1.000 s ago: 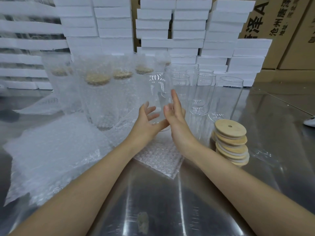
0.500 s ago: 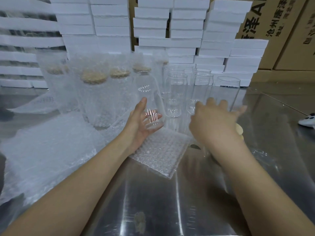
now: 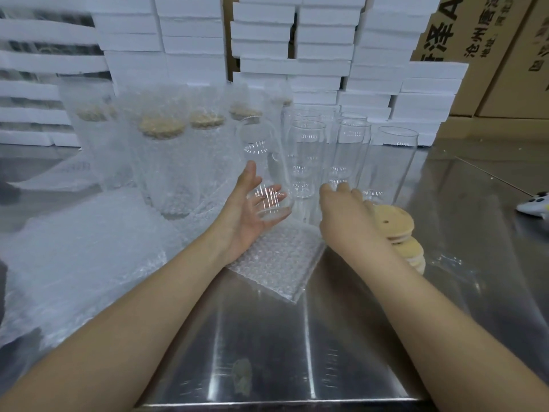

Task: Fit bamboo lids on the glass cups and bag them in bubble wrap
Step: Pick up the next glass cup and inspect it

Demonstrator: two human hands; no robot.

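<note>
My left hand grips a clear glass cup near its base, tilted with its open mouth up and away from me. My right hand lies back-up over the left edge of the top bamboo lid on a stack of bamboo lids, fingers curled down onto it. Several bare glass cups stand just behind both hands. Below the hands, a flat bubble-wrap bag lies on the steel table. At back left stand several cups with lids, each in a bubble-wrap bag.
A pile of loose bubble-wrap bags covers the table's left side. White foam boxes are stacked behind the cups, with cardboard cartons at the back right. A white object lies at the right edge.
My right hand left the cup and swung right onto the lid stack, its fingers now curled. My left hand stayed on the cup, which now tilts in its palm.
</note>
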